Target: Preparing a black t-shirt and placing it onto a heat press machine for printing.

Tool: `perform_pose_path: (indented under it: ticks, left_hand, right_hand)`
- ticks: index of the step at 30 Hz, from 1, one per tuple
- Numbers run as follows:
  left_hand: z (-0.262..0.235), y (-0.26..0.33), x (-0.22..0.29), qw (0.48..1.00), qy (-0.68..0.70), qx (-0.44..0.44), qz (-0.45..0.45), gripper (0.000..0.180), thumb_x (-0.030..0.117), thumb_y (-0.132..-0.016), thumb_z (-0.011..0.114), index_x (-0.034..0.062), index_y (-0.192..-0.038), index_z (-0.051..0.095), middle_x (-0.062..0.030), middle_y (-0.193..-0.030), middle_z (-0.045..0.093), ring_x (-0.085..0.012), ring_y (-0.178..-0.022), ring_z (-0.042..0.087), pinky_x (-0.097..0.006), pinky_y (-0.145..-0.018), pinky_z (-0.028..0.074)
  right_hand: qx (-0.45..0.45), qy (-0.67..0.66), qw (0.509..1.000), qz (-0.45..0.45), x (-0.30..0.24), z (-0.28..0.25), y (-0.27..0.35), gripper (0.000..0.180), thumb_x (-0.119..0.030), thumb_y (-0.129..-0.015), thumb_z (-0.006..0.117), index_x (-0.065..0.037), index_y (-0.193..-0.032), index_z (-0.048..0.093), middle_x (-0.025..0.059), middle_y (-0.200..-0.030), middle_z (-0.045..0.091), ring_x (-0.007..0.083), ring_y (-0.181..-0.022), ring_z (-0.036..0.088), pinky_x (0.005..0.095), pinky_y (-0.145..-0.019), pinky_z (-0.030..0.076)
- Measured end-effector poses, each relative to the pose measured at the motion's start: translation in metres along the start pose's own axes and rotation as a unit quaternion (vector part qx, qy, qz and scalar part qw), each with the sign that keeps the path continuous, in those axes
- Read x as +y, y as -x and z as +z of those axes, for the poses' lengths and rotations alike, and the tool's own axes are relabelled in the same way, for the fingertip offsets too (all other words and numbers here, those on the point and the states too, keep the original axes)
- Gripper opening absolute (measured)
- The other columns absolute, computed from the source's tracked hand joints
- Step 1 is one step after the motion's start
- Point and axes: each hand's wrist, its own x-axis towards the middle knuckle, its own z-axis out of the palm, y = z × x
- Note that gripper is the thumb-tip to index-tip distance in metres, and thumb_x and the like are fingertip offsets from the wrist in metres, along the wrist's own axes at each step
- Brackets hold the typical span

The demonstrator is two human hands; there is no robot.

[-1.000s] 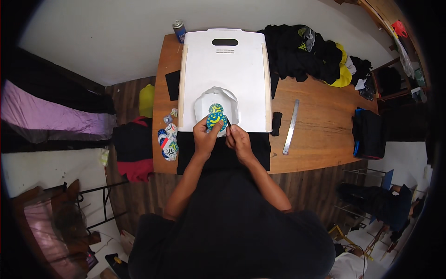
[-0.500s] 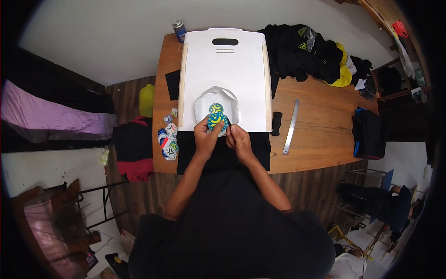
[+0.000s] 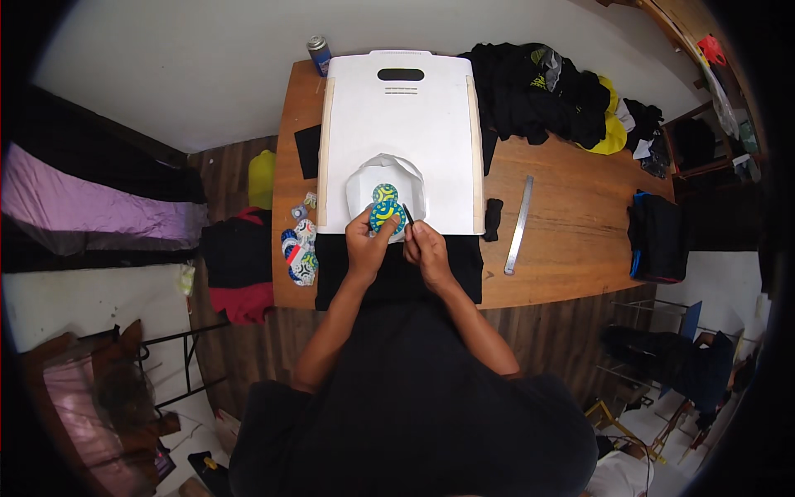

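Both forearms reach up and inward, elbows wide, so the hands sit close together but apart, knuckles outward. The left hand pinches a round teal-and-yellow patch between thumb and fingers, tilted up in front of it; the right hand, just beside, has its fingers closed round a slim dark tool, probably a small cutter, though its tip is too small to tell. A similar smaller disc shows just beyond the held patch, against a crumpled white liner. Past the hands stretches a white board, its near edge almost under the fingers, with black cloth on their near side. Printed pieces lie left of the left hand, near the table edge; rightward, bare wood extends around a steel ruler toward a black bag
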Motion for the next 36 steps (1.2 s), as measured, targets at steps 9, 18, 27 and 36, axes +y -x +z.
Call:
perform_pose_path:
  ticks: [9, 18, 27, 36]
  left_hand:
    - [-0.0021, -0.0005, -0.0029, 1.000, -0.004, -0.003, -0.002, 0.011, 0.007, -0.089, 0.071, -0.0009, -0.098, 0.070, -0.0009, -0.089, 0.069, -0.0049, -0.079, 0.062, -0.021, -0.071, 0.049]
    - [-0.0023, -0.0007, -0.0027, 1.000, -0.002, -0.007, 0.001, 0.012, 0.007, -0.090, 0.071, -0.0012, -0.098, 0.069, -0.0014, -0.089, 0.070, -0.0052, -0.080, 0.062, -0.021, -0.071, 0.049]
    - [-0.0009, -0.0002, -0.0011, 1.000, 0.003, -0.010, -0.005, 0.008, 0.005, -0.091, 0.069, -0.0003, -0.097, 0.068, -0.0015, -0.091, 0.069, -0.0050, -0.081, 0.061, -0.021, -0.073, 0.047]
    - [0.0036, -0.0012, 0.0028, 0.999, 0.030, -0.007, -0.014, 0.013, 0.007, -0.092, 0.070, -0.0014, -0.102, 0.070, -0.0035, -0.095, 0.071, -0.0066, -0.085, 0.063, -0.022, -0.078, 0.049]
  right_hand:
    - [-0.006, 0.005, 1.000, 0.003, -0.0012, 0.0016, 0.0003, 0.032, -0.031, -0.108, 0.042, -0.006, -0.088, 0.052, -0.0061, -0.055, 0.031, 0.0048, -0.047, 0.025, 0.0238, -0.046, 0.024]
    - [-0.007, 0.007, 1.000, 0.001, -0.0009, 0.0024, 0.0004, 0.032, -0.030, -0.108, 0.042, -0.007, -0.088, 0.052, -0.0063, -0.056, 0.031, 0.0047, -0.047, 0.025, 0.0235, -0.045, 0.023]
    - [0.000, 0.006, 1.000, -0.005, -0.0021, 0.0028, 0.0001, 0.032, -0.031, -0.108, 0.042, -0.007, -0.089, 0.051, -0.0066, -0.056, 0.031, 0.0042, -0.047, 0.025, 0.0232, -0.046, 0.023]
    - [-0.002, -0.004, 1.000, -0.007, -0.0031, 0.0023, -0.0013, 0.033, -0.032, -0.108, 0.041, -0.006, -0.090, 0.052, -0.0065, -0.056, 0.030, 0.0047, -0.047, 0.025, 0.0234, -0.046, 0.023]
